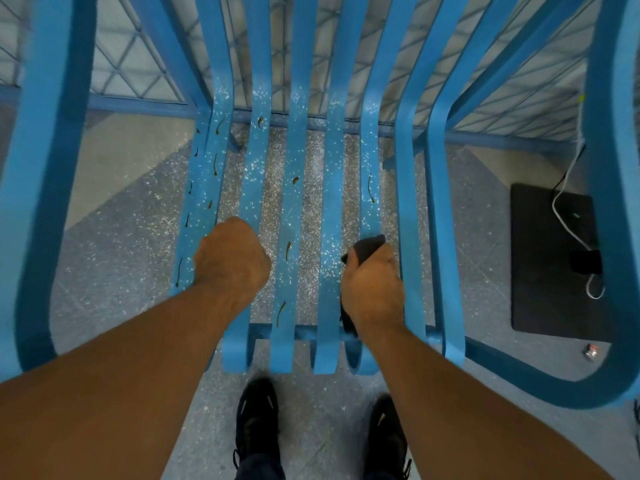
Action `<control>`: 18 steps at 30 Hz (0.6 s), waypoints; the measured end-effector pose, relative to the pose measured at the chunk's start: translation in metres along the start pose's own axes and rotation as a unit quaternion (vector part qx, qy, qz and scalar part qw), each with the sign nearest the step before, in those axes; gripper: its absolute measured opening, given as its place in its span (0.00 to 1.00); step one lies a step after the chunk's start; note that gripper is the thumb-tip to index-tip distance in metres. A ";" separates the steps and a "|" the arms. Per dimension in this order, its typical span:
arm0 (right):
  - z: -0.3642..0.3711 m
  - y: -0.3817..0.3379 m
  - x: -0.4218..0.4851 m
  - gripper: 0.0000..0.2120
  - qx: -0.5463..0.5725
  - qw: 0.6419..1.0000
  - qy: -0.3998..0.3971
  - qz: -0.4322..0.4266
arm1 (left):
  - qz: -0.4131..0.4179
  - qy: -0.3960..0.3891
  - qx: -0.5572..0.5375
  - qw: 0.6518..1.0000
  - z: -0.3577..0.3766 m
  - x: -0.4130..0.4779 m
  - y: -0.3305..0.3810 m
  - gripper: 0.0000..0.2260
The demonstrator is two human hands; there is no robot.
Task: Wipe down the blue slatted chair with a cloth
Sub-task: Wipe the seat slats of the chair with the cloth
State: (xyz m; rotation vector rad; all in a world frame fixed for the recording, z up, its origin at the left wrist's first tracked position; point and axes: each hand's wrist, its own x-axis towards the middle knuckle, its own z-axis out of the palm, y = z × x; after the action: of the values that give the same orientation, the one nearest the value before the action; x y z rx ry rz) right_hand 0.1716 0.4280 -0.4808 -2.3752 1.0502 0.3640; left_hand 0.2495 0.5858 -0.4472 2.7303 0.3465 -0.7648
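Observation:
The blue slatted chair (294, 209) fills the view from above, its seat slats speckled with white flecks and thin dark brown streaks. My right hand (372, 289) is shut on a dark cloth (370, 247), pressed against a right-of-middle seat slat near the front. The cloth sticks out above my fingers and hangs below the slat. My left hand (232, 261) is closed around the left seat slats, gripping the chair. The two rightmost slats look free of specks.
A black mat (550, 265) with a white cable (568, 223) lies on the floor to the right. A small object (590, 351) sits by the mat's front. The chair's curved arms (38, 202) frame both sides. My black shoes (258, 420) stand before the seat. A blue mesh fence (138, 74) is behind.

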 end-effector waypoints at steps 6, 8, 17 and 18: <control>-0.002 -0.027 0.047 0.28 0.066 0.996 0.011 0.061 | 0.021 -0.008 0.017 1.000 0.000 0.004 0.000 0.17; -0.001 -0.022 0.037 0.28 0.037 0.999 0.036 0.013 | 0.015 -0.011 0.017 1.000 0.000 0.004 -0.001 0.16; -0.001 -0.003 0.002 0.28 -0.047 0.999 -0.001 -0.025 | 0.020 -0.029 -0.001 0.999 -0.004 0.005 0.000 0.17; -0.002 -0.009 0.011 0.25 -0.029 1.000 0.002 -0.002 | 0.020 -0.032 0.005 0.999 -0.004 0.005 0.000 0.18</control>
State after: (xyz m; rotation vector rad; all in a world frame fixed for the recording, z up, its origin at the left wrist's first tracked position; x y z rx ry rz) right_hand 0.1861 0.4249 -0.4808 -2.4305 1.0492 0.3927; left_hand 0.2554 0.5882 -0.4466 2.7055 0.2741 -0.8424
